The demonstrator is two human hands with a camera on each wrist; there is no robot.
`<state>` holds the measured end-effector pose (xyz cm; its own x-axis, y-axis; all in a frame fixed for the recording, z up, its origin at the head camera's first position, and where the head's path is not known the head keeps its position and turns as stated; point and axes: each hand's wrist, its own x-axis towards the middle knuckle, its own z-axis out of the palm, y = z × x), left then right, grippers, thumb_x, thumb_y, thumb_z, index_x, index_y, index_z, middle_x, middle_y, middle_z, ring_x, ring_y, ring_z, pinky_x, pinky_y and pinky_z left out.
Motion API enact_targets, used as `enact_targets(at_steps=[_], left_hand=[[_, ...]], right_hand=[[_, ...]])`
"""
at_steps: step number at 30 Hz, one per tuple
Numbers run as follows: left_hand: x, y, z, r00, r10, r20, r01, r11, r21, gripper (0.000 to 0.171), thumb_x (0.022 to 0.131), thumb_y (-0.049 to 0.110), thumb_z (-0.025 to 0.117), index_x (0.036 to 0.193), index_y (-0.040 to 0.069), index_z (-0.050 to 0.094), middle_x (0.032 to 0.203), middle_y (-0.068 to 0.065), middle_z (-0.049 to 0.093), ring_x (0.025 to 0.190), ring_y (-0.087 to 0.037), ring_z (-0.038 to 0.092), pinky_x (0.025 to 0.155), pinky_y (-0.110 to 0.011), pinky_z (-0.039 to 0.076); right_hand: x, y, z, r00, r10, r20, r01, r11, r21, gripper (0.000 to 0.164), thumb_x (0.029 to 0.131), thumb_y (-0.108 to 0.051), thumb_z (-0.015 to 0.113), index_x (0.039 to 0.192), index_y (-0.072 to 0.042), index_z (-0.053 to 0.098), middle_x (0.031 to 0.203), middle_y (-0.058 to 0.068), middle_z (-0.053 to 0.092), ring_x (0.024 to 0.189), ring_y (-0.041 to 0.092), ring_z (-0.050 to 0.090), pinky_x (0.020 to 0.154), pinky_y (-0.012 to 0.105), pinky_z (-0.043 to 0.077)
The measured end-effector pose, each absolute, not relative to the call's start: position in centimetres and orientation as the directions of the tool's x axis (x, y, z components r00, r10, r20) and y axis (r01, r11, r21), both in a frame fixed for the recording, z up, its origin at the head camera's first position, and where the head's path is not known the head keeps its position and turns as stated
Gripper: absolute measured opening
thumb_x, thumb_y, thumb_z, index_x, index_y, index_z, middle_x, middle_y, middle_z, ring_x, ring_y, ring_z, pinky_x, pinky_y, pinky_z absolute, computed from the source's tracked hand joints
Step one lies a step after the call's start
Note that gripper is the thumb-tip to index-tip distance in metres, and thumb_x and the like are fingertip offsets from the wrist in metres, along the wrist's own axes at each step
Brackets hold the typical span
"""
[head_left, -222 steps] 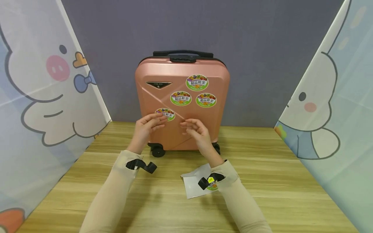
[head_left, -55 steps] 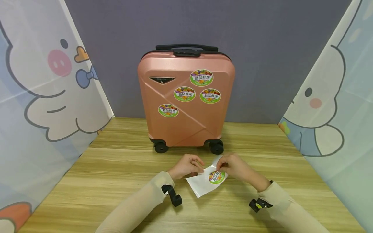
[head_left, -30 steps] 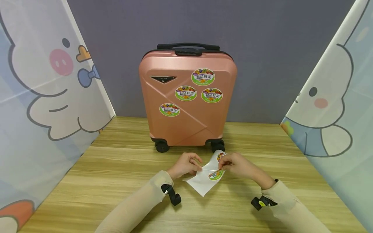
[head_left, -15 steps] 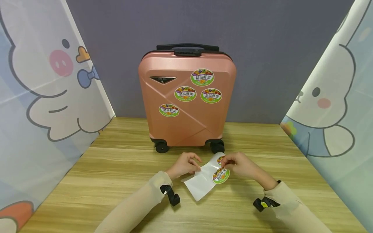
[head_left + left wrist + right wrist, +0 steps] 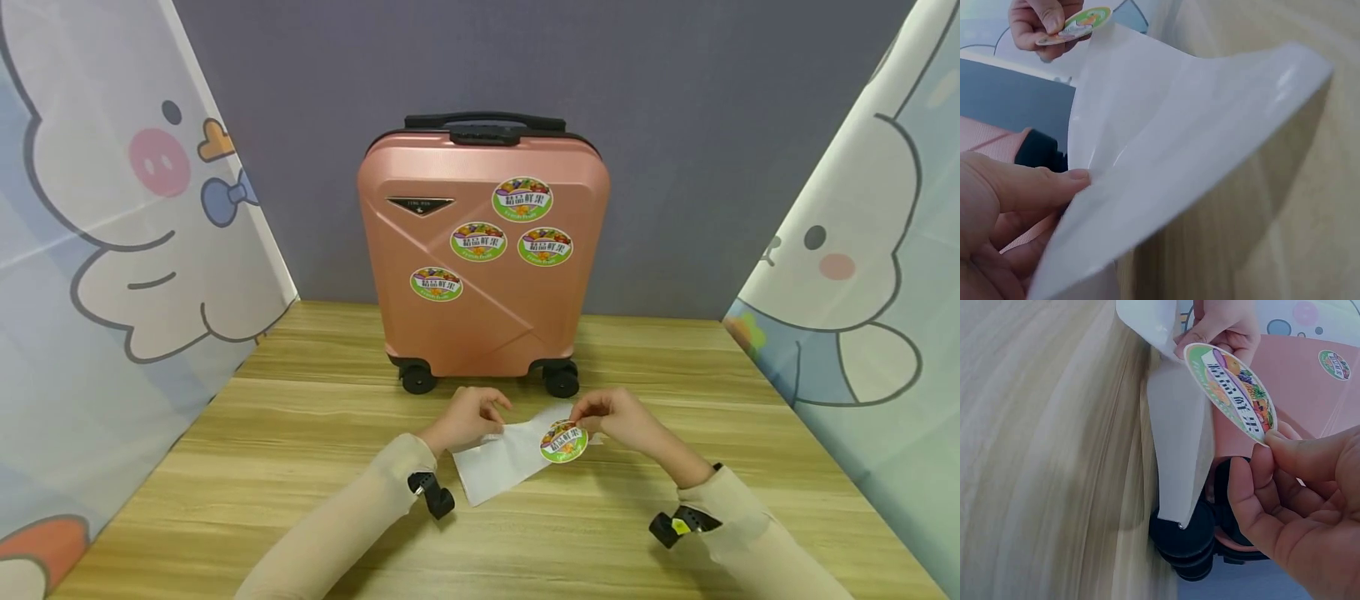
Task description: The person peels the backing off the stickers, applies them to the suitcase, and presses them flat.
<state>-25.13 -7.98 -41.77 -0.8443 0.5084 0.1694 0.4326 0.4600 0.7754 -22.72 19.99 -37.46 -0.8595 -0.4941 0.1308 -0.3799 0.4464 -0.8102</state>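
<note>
My right hand (image 5: 618, 423) pinches an oval fruit sticker (image 5: 564, 442) by its edge between thumb and forefinger. In the right wrist view the sticker (image 5: 1232, 390) is printed with colourful fruit and dark characters on a green border. My left hand (image 5: 461, 417) holds a white backing sheet (image 5: 495, 471) by its edge. The left wrist view shows the thumb of the left hand (image 5: 1016, 194) pressing on the bent sheet (image 5: 1147, 144). Behind both hands stands an upright pink suitcase (image 5: 480, 333). Several matching stickers are on its front, one (image 5: 437, 284) at the lower left.
The suitcase has black wheels (image 5: 417, 377) on the wood-grain table (image 5: 315, 467) and a black top handle (image 5: 483, 121). A grey panel (image 5: 675, 167) rises behind it. Cartoon-printed cloths (image 5: 150, 275) flank the table.
Earlier, both hands were up at the suitcase's lower-left sticker; they came down to the sheet. The right hand has peeled a sticker off, and the left has drawn the sheet leftward.
</note>
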Motion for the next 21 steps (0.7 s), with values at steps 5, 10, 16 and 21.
enact_targets(at_steps=[5,10,16,21], left_hand=[[-25.8,-8.5,-41.8,-0.838,0.511,0.19,0.469,0.496,0.731,0.027,0.083,-0.002,0.077,0.109,0.001,0.072,0.082,-0.004,0.074,0.074,-0.012,0.068,0.071,-0.027,0.054],[-26.3,-9.1,-42.0,-0.835,0.496,0.238,0.511,0.54,0.669,0.022,0.083,-0.003,0.076,0.104,0.003,0.073,0.087,-0.005,0.074,0.082,-0.02,0.07,0.074,-0.028,0.055],[-26.7,-9.5,-42.3,-0.82,0.491,0.295,0.553,0.543,0.632,0.018,0.082,-0.009,0.073,0.097,0.001,0.073,0.088,-0.008,0.074,0.086,-0.025,0.071,0.08,-0.03,0.055],[-26.8,-9.7,-42.6,-0.828,0.483,0.284,0.539,0.549,0.639,0.018,0.082,-0.009,0.072,0.096,0.002,0.073,0.088,-0.007,0.074,0.086,-0.024,0.071,0.076,-0.027,0.055]], right_hand=[[-22.9,19.8,-37.6,-0.879,-0.466,0.098,-0.301,0.384,-0.873,0.009,0.09,0.006,0.065,0.096,0.011,0.07,0.092,0.015,0.07,0.077,0.013,0.063,0.067,0.035,0.059],[-23.1,19.6,-37.9,-0.908,-0.411,0.081,-0.229,0.324,-0.918,0.014,0.091,0.006,0.064,0.101,0.016,0.067,0.094,0.018,0.071,0.075,0.015,0.066,0.072,0.043,0.059],[-23.3,19.3,-38.2,-0.915,-0.393,0.088,-0.205,0.266,-0.942,0.018,0.09,0.007,0.064,0.103,0.02,0.065,0.094,0.024,0.07,0.072,0.015,0.069,0.074,0.043,0.06],[-23.4,19.2,-38.6,-0.919,-0.385,0.085,-0.192,0.247,-0.95,0.019,0.09,0.008,0.064,0.103,0.021,0.064,0.093,0.024,0.071,0.072,0.015,0.069,0.073,0.041,0.06]])
